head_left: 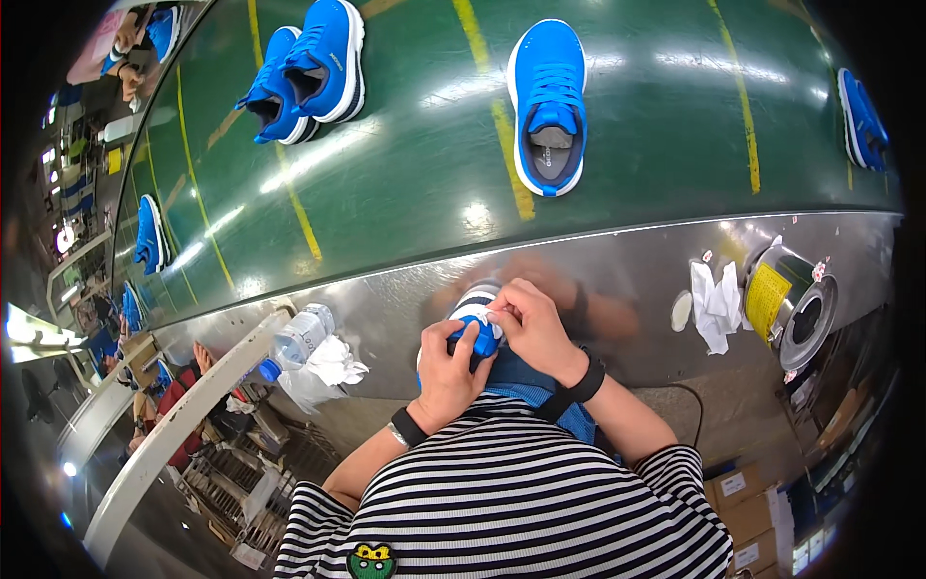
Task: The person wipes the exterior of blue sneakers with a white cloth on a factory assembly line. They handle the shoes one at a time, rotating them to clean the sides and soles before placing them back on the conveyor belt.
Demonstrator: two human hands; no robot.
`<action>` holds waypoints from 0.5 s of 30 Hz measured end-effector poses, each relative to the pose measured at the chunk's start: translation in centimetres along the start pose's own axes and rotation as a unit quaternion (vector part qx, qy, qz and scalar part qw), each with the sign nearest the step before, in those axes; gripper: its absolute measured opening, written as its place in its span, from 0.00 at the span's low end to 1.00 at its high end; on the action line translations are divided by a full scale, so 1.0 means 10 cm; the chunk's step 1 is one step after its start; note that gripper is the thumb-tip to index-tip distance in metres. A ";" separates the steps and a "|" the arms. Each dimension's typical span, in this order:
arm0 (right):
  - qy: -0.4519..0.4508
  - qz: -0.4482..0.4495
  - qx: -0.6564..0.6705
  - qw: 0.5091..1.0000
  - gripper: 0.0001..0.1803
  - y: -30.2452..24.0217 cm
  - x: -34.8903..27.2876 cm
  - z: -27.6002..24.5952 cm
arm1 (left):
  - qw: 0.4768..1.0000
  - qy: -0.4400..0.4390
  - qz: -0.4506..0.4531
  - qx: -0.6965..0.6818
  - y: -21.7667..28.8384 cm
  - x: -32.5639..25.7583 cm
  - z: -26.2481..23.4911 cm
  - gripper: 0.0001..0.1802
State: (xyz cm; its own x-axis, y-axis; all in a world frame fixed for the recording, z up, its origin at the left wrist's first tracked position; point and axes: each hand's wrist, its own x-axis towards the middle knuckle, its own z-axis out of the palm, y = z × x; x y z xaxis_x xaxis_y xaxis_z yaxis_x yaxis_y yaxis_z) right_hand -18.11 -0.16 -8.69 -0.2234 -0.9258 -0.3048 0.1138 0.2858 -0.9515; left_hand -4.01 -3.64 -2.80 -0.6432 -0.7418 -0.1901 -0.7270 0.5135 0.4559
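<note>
Close in front of my body, a blue shoe with a white sole is held over the near edge of the metal ledge. Its heel end and striped sole show between my hands, and the rest is partly covered by my fingers. My left hand is closed around the near side of the shoe. My right hand pinches a small white scrap against the shoe's upper; whether it is cloth or tissue is unclear. A black band circles each wrist.
Blue shoes stand on the green conveyor belt, among them a single shoe and a pair. Left on the ledge are a plastic bottle and crumpled white tissue. To the right are white cloth and a metal can.
</note>
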 end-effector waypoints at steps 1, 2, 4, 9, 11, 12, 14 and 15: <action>-0.034 0.004 -0.021 0.999 0.03 -0.06 0.08 -0.04 | 1.000 0.007 0.000 -0.003 0.01 -0.01 0.00 0.29; -0.066 -0.024 -0.034 0.997 0.03 -0.04 0.16 -0.05 | 1.000 0.015 0.000 -0.005 0.01 -0.02 0.01 0.29; -0.127 -0.079 -0.058 0.987 0.04 -0.03 0.31 -0.04 | 0.999 0.034 0.013 -0.015 0.00 -0.03 0.03 0.29; -0.308 -0.104 -0.145 0.934 0.03 -0.02 0.63 0.23 | 0.997 0.058 0.039 -0.018 -0.02 -0.02 0.05 0.30; -0.284 -0.094 -0.120 0.947 0.03 -0.01 0.59 0.19 | 0.998 0.046 0.029 -0.025 -0.02 -0.02 0.04 0.30; -0.276 -0.092 -0.109 0.951 0.03 0.00 0.58 0.16 | 0.998 0.044 0.021 -0.029 -0.02 -0.03 0.04 0.30; -0.178 -0.100 -0.078 0.976 0.04 -0.03 0.40 0.06 | 0.999 0.041 0.022 -0.028 -0.02 -0.04 0.04 0.29; -0.124 -0.098 -0.065 0.985 0.04 -0.03 0.30 0.04 | 0.998 0.041 0.021 -0.029 -0.02 -0.04 0.04 0.29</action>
State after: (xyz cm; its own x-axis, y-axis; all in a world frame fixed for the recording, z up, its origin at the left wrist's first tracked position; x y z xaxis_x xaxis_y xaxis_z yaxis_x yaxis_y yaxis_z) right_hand -18.43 -3.13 -9.30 0.0172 -0.9937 -0.1109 -0.0364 0.1102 -0.9932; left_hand -3.69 -3.29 -3.18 -0.6495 -0.7540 -0.0977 -0.6824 0.5215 0.5122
